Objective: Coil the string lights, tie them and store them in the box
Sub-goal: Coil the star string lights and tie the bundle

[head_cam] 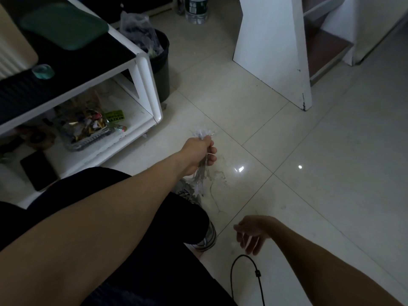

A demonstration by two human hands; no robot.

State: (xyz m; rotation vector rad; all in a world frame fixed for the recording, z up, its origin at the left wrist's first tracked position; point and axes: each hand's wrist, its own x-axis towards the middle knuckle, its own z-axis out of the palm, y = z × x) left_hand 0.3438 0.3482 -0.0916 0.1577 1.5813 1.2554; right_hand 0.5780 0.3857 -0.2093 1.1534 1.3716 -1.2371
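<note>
string lights point(202, 171) — in left hand point(198, 154)

Pale, star-shaped string lights point(204, 164) hang bunched above the floor, apparently loosely coiled.

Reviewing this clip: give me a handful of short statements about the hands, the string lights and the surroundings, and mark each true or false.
1. The left hand grips a bundle of string lights. True.
2. The right hand also holds that bundle. False: it hangs apart from it, lower over the tiled floor, above a black cable; whether it pinches a thin strand cannot be told.
3. A dark bin stands beside the white low table. True.
4. The lights already lie in a box. False: they hang from the left hand over the floor, and no storage box is plainly visible.
5. A water bottle stands on the floor at the top of the view. True.
</note>
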